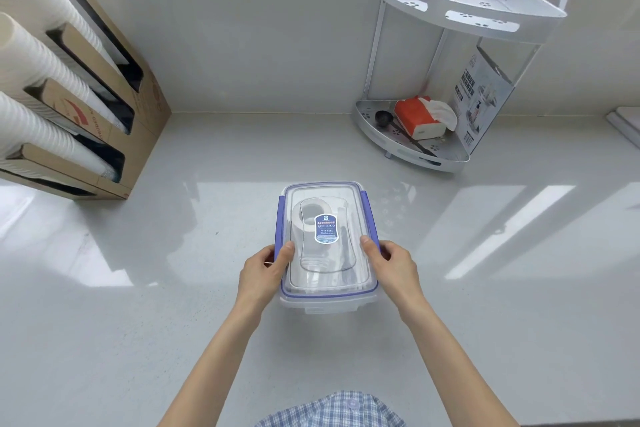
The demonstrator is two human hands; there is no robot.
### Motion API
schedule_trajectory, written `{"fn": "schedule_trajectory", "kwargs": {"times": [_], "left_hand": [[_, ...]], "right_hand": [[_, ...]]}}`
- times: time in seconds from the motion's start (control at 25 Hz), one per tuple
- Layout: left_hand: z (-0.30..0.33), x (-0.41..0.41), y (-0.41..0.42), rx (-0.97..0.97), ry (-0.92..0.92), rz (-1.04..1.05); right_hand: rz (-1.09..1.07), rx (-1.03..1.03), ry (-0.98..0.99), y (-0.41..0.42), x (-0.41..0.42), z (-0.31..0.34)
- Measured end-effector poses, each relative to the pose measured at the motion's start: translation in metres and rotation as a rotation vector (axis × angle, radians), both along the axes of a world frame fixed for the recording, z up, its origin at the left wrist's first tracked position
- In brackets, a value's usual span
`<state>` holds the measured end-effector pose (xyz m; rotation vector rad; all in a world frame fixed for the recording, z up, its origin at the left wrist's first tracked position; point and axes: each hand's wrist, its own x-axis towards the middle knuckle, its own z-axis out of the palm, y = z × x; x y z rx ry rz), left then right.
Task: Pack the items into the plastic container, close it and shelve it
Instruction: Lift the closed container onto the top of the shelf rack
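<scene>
A clear plastic container with a see-through lid and blue side latches sits on the white counter in front of me. The lid is on it, with a blue sticker in its middle. Through the lid I see a white roll-shaped item and other pale items that I cannot make out. My left hand grips the container's left side, thumb on the lid. My right hand grips its right side the same way. A white two-tier corner shelf stands at the back right.
The shelf's lower tier holds an orange tissue pack, a black scoop and a printed card. A cardboard holder with stacks of white cups stands at the left. A white board edge shows at the far right.
</scene>
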<state>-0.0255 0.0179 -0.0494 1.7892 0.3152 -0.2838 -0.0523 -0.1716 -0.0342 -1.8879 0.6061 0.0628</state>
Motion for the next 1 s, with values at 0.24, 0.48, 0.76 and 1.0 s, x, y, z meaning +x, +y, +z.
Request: {"fn": "schedule_trajectory", "kwargs": {"times": [0.24, 0.48, 0.76, 1.0], "left_hand": [[0.031, 0.027, -0.013, -0.016, -0.069, -0.024], [0.082, 0.063, -0.026, -0.026, -0.184, -0.07], [0.137, 0.094, -0.04, -0.008, -0.323, -0.138], [0.191, 0.114, -0.059, 0.025, -0.423, -0.155]], "right_hand": [[-0.004, -0.021, -0.054, -0.018, 0.018, 0.035], [-0.001, -0.047, -0.168, -0.034, 0.045, 0.082], [0.014, -0.124, -0.315, -0.056, 0.075, 0.146], [0.011, -0.183, -0.387, -0.078, 0.09, 0.202]]}}
